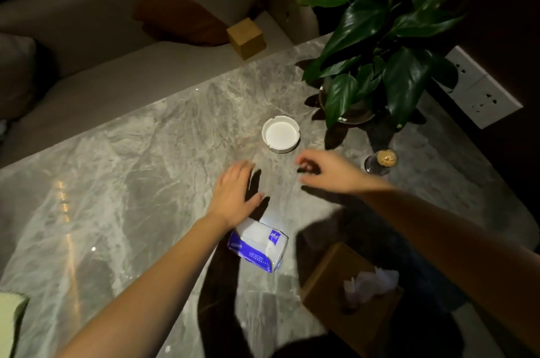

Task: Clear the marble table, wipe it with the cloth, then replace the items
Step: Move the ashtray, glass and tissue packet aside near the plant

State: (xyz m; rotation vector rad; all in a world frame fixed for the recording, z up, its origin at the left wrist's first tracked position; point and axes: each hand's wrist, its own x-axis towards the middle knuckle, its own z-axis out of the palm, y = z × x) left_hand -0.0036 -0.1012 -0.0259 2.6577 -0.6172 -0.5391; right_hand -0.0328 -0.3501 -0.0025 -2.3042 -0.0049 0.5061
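The grey marble table [131,182] fills the middle of the view. A white round ashtray [280,134] sits near its far side. My left hand [233,192] hovers flat and empty just short of the ashtray, fingers together. My right hand [324,169] is to the ashtray's right, fingers curled loosely, holding nothing. A blue and white tissue pack [258,245] lies under my left wrist. A wooden tissue box [350,296] with white tissue sticking out stands at the near right. A glass toothpick holder [382,161] stands right of my right hand.
A potted plant [377,44] with large dark leaves stands at the table's far right. A small wooden cube [247,38] rests on the beige sofa [87,71] beyond the table. A white wall socket panel [479,88] is at the right. A pale cloth corner [10,319] shows at lower left.
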